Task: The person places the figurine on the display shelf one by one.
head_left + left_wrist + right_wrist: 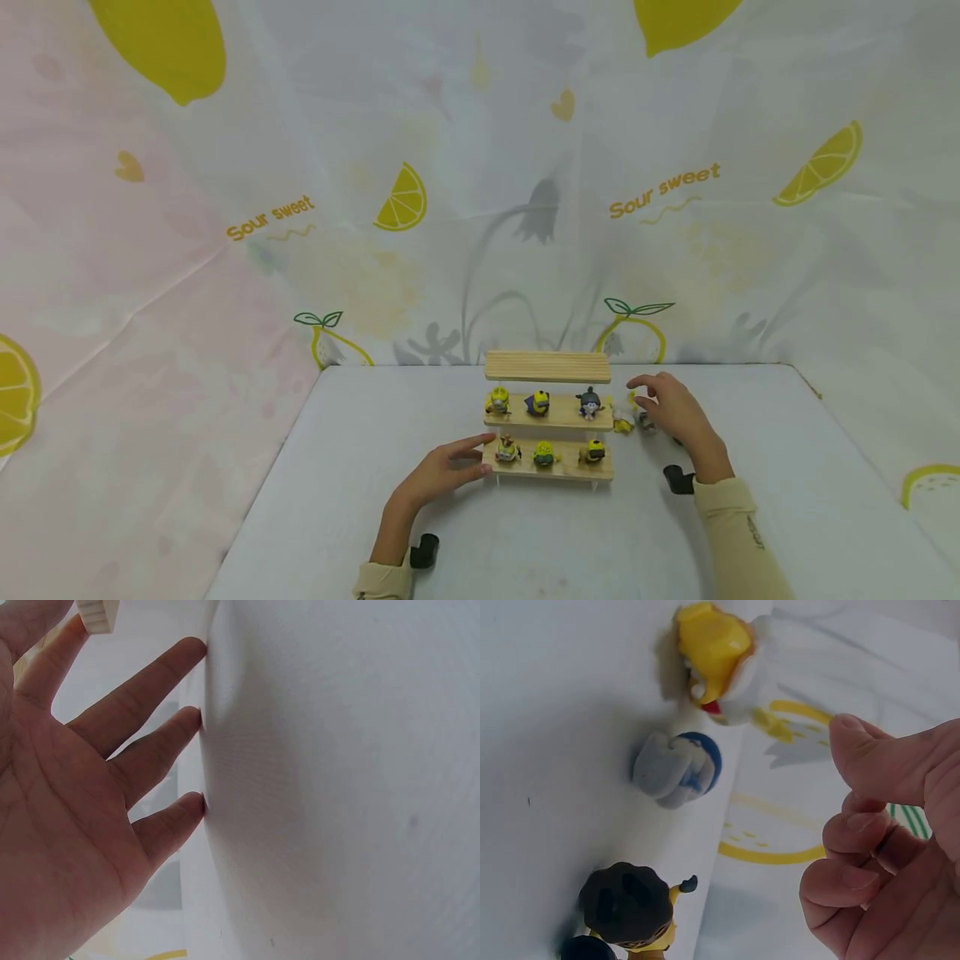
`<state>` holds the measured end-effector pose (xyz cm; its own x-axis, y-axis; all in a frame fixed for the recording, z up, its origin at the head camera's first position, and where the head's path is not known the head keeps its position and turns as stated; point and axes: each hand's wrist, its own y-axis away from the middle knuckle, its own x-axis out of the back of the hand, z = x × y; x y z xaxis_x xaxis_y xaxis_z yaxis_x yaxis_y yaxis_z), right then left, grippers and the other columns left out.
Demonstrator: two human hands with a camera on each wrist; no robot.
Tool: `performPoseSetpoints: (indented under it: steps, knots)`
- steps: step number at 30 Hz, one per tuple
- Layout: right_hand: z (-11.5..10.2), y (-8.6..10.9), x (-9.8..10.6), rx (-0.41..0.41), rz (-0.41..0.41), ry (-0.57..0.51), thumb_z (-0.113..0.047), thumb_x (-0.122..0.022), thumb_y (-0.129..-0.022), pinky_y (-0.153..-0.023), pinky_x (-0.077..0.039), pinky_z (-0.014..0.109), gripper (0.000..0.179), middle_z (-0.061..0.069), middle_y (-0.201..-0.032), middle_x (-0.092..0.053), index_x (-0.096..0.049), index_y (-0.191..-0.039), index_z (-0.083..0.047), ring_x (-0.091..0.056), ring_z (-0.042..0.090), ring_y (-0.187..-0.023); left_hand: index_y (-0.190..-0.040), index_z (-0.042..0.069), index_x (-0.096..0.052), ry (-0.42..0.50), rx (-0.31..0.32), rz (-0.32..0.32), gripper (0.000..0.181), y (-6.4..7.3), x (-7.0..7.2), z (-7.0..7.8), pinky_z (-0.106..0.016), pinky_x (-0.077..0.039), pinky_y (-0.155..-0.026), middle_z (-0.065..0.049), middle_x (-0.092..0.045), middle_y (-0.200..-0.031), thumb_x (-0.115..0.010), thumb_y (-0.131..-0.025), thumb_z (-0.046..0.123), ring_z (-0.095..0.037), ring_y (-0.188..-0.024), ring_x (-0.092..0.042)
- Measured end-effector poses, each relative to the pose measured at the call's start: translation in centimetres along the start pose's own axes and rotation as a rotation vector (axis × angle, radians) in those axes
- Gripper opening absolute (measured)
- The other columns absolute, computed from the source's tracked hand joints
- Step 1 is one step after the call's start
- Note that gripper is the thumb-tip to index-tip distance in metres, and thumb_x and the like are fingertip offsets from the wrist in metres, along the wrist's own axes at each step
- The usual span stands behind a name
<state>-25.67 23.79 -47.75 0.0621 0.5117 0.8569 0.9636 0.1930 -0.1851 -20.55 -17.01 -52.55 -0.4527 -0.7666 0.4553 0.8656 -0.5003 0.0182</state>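
Note:
A three-tier wooden display stand (548, 367) holds small toy figurines on its middle and bottom tiers, among them a yellow one (543, 453) and a dark-haired one (590, 403). My left hand (442, 477) is at the left end of the bottom tier, touching it with thumb and index finger; in the left wrist view the other fingers spread down to the tabletop. To the right of the stand, my right hand (675, 410) hovers with loosely bent fingers and holds nothing. Beside it are a yellow-and-white figurine (716, 652), a grey-and-blue one (676, 771) and a dark-headed one (626, 906).
The stand and loose figurines are on a white table (360, 417). Behind it hangs a pale cloth backdrop (465, 275) printed with lemons. A black wrist mount (424, 552) sits at the left wrist, and another (678, 480) at the right.

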Motion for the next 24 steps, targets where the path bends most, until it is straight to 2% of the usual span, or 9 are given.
performPoseSetpoints:
  steps: [8,15,24]
  knots:
    - [0.5,-0.6,0.0,-0.049,-0.094,0.058,-0.004,-0.066,-0.094,-0.060,-0.038,0.037,0.025,0.011,-0.088,-0.050,-0.068,-0.119,-0.002,-0.044,0.023,-0.072,-0.147,0.026,-0.050,-0.026,-0.006,-0.004,0.058,-0.1,0.1,-0.1,-0.054,-0.040,-0.102,0.011,-0.050,-0.144,-0.068,-0.094,0.039,-0.020,-0.123,-0.056]
    - [1.0,-1.4,0.0,-0.051,-0.147,0.102,-0.005,-0.065,-0.094,-0.062,-0.040,0.037,0.023,0.010,-0.086,-0.050,-0.070,-0.117,-0.001,-0.045,0.023,-0.074,-0.147,0.025,-0.051,-0.025,-0.021,0.001,0.057,-0.1,0.0,-0.3,-0.054,-0.041,-0.101,0.008,-0.051,-0.145,-0.068,-0.094,0.038,-0.021,-0.122,-0.057]
    - [1.4,-2.2,-0.1,-0.083,-0.237,0.060,-0.007,-0.068,-0.093,-0.068,-0.045,0.043,0.018,0.013,-0.091,-0.059,-0.071,-0.110,-0.002,-0.052,0.027,-0.081,-0.147,0.022,-0.050,-0.025,-0.022,0.001,0.058,0.0,0.1,-0.1,-0.055,-0.041,-0.101,0.007,-0.051,-0.145,-0.068,-0.094,0.039,-0.024,-0.122,-0.057]
